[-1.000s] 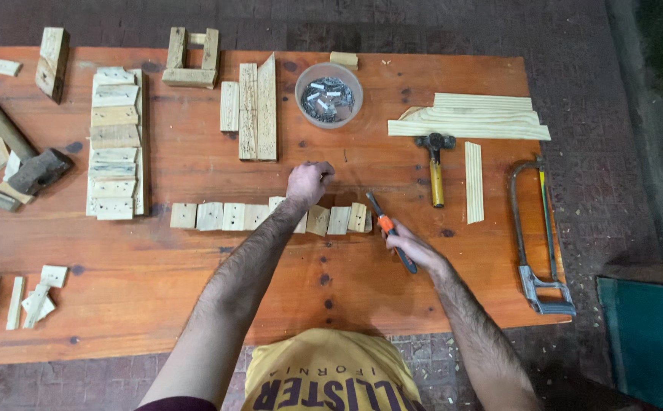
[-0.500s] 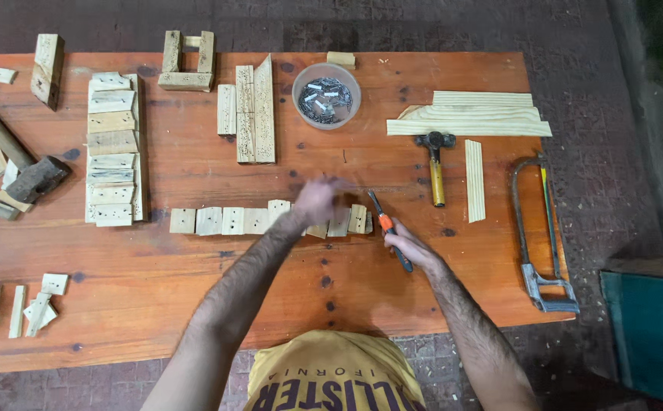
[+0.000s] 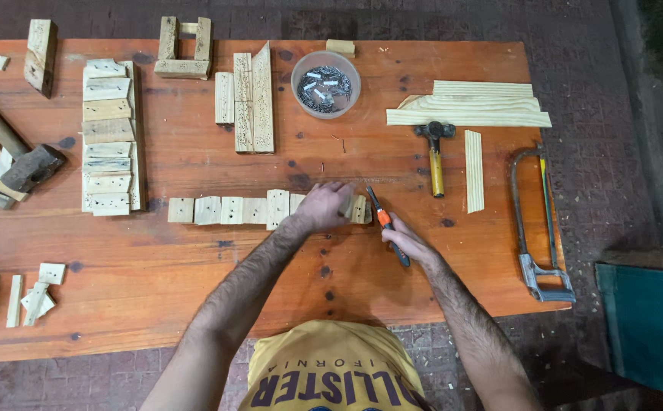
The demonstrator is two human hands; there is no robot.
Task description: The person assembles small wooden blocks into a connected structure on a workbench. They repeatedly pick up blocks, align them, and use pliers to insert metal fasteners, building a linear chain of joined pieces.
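A: Left hand [image 3: 322, 205] palm down on the right end of the row of small pale square wooden blocks [image 3: 229, 210] at mid-table; fingers curled over the end blocks, grasping them from above. Block count under the palm: cannot tell.

B: Right hand [image 3: 408, 242]?

A: Closed around the orange-and-black handled pliers [image 3: 387, 226], tip pointing up and left, toward the row's right end. Tip just beside the last block; touching or not, cannot tell.

B: Row position?

A: Running left to right on the orange-brown wooden table [image 3: 194, 304], slightly uneven, one block standing taller than its neighbours.

B: Surroundings?

A: Clear round plastic bowl of metal nails [image 3: 325, 84] beyond the row. Yellow-handled hammer [image 3: 435, 156] to the right, thin pale wooden strip [image 3: 474, 171] beside it, hacksaw [image 3: 538, 221] near the right edge. Stack of pale wooden slats [image 3: 109, 137] at left, heavy dark mallet [image 3: 19, 152] further left.
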